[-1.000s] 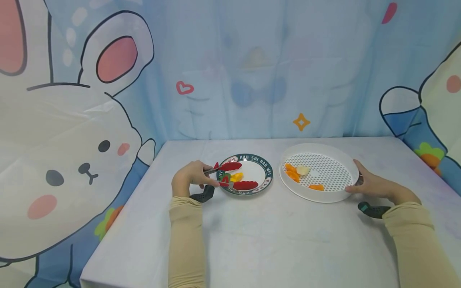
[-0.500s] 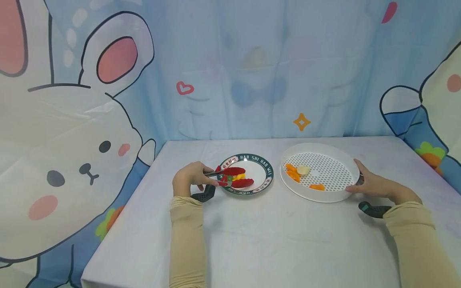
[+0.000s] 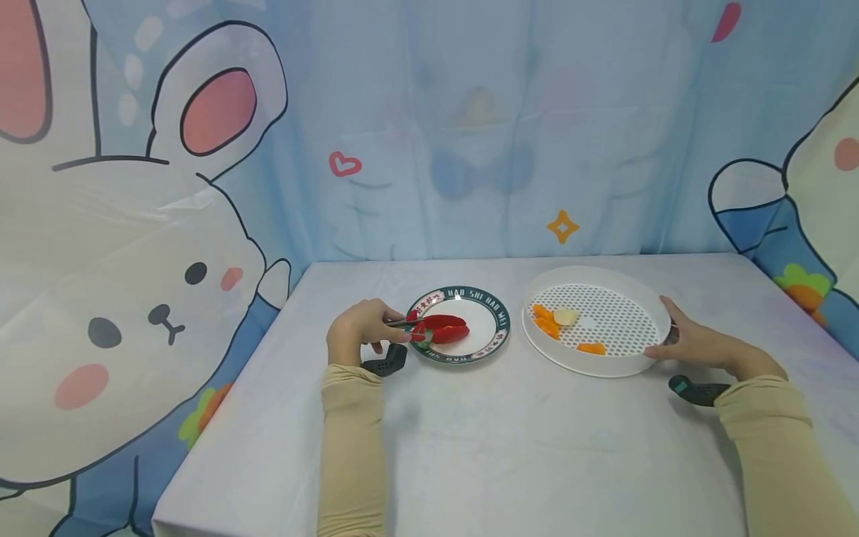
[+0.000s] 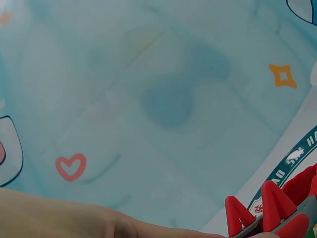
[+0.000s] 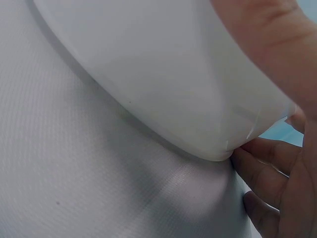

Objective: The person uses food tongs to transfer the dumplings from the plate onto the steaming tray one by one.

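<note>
In the head view my left hand holds red-tipped metal tongs by their arms, low over the white plate with a dark green lettered rim. The tong tips lie close together; a bit of green shows by them, and what is between them is hidden. My right hand grips the right side of a round white steamer tray with a perforated base. In the right wrist view, thumb and fingers lie against the white wall. Orange pieces and a pale round slice lie in the tray.
Plate and tray stand side by side on a white-covered table, a small gap between them. A blue cartoon curtain hangs behind the table's back edge. Dark wrist-camera mounts sit below both hands.
The tongs' tips have come together over the plate, and the yellow piece seen there earlier is now hidden. My left hand has shifted slightly right. The right hand and tray have not moved.
</note>
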### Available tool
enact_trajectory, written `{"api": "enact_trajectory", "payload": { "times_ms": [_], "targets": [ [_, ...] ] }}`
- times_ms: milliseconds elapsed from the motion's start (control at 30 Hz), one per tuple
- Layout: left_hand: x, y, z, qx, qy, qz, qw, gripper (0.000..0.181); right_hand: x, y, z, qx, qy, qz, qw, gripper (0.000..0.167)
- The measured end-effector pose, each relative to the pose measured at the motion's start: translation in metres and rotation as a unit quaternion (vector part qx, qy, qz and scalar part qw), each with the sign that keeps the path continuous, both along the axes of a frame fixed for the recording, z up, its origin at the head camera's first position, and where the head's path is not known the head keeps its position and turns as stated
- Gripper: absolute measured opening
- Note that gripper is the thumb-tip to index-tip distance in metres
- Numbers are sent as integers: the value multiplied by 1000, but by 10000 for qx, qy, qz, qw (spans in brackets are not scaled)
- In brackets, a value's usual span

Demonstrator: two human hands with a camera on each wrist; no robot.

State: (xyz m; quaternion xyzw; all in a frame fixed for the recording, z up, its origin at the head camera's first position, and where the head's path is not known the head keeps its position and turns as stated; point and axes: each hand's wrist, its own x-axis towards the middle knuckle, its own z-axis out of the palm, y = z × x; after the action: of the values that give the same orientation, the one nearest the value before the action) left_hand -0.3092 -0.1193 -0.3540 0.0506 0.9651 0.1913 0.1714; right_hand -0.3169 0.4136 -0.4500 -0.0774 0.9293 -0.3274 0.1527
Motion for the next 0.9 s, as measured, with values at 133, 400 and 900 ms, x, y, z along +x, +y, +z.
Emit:
{"api": "enact_trajectory", "payload": {
  "times_ms": [133,400,900],
  "targets": [
    [-1,1,0,108,-11,-79,9999,47,-1,1,-1,27,2,4,10000,124],
    [-6,1,-4,163,57,-343,9993,37,-1,0,-2,-3,15,24,10000,123],
    [-17,7,-9,936,875,-537,9903,54,0,1,0,-35,-14,10,10000,123]
  ]
}}
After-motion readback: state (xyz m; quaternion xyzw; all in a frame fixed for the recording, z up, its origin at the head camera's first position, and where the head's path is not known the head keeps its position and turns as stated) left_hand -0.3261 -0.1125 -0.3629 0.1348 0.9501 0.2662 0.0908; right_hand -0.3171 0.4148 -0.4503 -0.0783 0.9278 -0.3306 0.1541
